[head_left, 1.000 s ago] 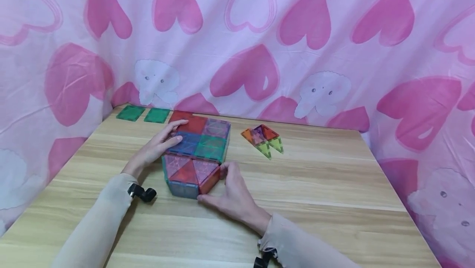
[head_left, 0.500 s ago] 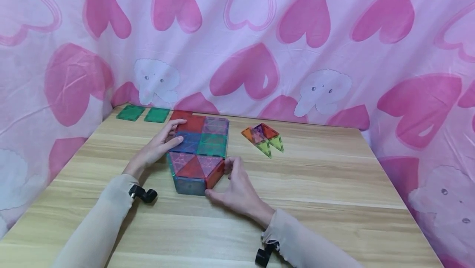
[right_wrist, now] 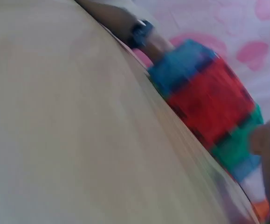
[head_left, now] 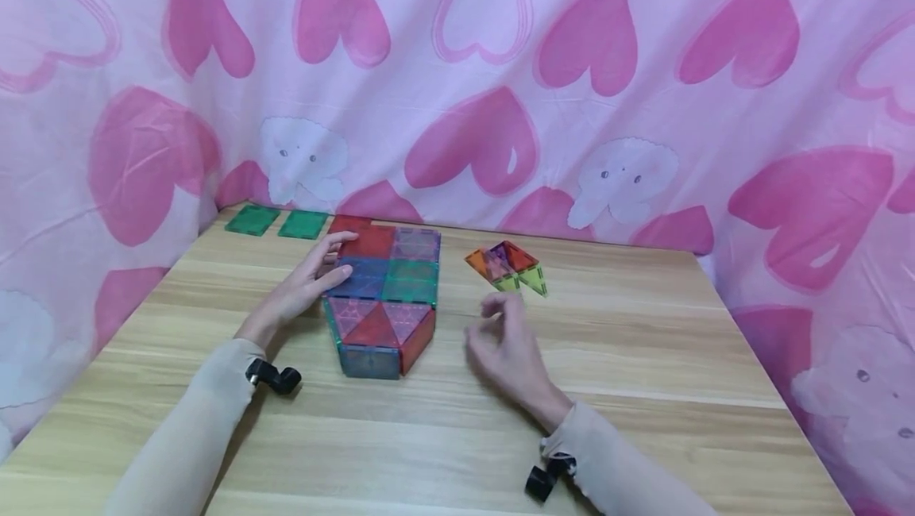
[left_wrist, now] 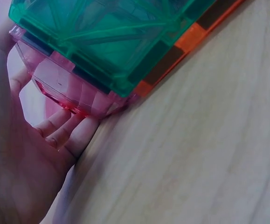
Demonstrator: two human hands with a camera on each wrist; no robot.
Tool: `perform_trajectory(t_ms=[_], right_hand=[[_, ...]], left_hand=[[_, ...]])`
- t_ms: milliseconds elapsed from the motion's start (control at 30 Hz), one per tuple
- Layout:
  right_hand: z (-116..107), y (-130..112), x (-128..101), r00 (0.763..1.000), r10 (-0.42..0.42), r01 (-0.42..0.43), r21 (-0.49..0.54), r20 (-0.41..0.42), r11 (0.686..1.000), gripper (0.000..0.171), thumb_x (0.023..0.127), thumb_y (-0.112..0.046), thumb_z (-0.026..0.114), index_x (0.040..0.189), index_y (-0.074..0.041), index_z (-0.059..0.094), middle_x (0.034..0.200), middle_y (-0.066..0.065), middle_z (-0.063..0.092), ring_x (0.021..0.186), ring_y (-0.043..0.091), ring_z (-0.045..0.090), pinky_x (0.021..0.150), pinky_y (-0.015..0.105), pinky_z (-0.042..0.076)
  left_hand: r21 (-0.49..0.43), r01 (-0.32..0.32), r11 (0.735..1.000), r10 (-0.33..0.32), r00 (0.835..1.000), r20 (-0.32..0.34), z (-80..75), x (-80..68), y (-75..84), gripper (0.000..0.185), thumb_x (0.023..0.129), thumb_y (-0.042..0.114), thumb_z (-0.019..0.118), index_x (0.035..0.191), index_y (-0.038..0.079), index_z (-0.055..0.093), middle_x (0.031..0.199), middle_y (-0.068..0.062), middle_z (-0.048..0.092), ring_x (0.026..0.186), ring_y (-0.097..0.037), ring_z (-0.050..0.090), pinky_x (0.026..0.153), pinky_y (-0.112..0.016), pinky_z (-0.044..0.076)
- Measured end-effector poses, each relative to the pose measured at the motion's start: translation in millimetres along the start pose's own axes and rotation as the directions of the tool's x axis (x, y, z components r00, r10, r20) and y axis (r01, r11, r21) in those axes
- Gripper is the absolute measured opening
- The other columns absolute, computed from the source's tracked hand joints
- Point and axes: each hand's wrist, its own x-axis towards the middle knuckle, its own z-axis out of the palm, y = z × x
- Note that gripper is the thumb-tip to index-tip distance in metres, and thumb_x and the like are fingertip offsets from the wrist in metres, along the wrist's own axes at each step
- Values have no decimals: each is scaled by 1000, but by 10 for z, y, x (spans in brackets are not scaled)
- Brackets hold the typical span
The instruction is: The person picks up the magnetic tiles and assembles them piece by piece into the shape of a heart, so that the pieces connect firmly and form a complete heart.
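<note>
A box-like structure of see-through magnetic tiles (head_left: pixel 379 325) stands on the wooden table, with a tapered near end of pink and red triangles. My left hand (head_left: pixel 296 286) rests against its left side, thumb at the top edge and fingers spread further along. In the left wrist view, its fingertips touch a pink side panel (left_wrist: pixel 65 88) beside a green tile (left_wrist: pixel 111 51). My right hand (head_left: pixel 511 353) is apart from the structure, to its right, fingers loosely bent with nothing visible in them. The right wrist view is blurred and shows a red side tile (right_wrist: pixel 211 100).
A small flat cluster of orange, purple, red and yellow-green tiles (head_left: pixel 506 258) lies beyond my right hand. Two green square tiles (head_left: pixel 303 224) lie at the table's back left edge. A pink heart-patterned curtain (head_left: pixel 468 135) hangs behind the table (head_left: pixel 643 389).
My right hand has let go of the structure's red near corner and moved right. Earlier, the structure's near end shifted slightly right, straightening it. My left hand has stayed nearly still.
</note>
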Motion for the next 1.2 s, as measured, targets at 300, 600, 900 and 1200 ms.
perform_trajectory(t_ms=[300, 600, 900, 1200], right_hand=[[-311, 317, 147, 967, 37, -64, -101, -250, 993, 56, 91, -2, 84, 140, 2, 59, 135, 18, 63, 123, 30, 63, 99, 47, 58], [-266, 389, 307, 972, 159, -178, -95, -176, 979, 54, 97, -3, 80, 147, -3, 60, 135, 15, 69, 124, 32, 69, 105, 46, 61], [-288, 446, 406, 970, 166, -201, -203, -177, 958, 31, 100, -4, 78, 130, -3, 73, 109, 13, 77, 92, 28, 71, 82, 44, 60], [-327, 429, 298, 969, 178, -209, -185, -172, 960, 23, 99, 0, 76, 122, -4, 75, 103, 11, 77, 89, 25, 71, 81, 39, 61]], left_hand=[[-29, -31, 999, 26, 986, -163, -199, -83, -68, 64, 117, 18, 56, 173, 7, 27, 162, -29, 43, 130, -20, 60, 93, -23, 59], [210, 111, 971, 3, 878, -478, -559, -224, -315, 72, 103, 25, 82, 164, 7, 48, 157, -20, 55, 140, -36, 54, 111, -34, 48], [330, 168, 929, -3, 895, -446, -740, -153, -438, 79, 99, 25, 85, 164, 3, 47, 164, -28, 48, 150, -54, 45, 123, -73, 34], [463, 227, 857, -18, 910, -414, -997, -174, -597, 86, 100, 27, 78, 168, -6, 36, 169, -39, 35, 158, -61, 28, 127, -78, 22]])
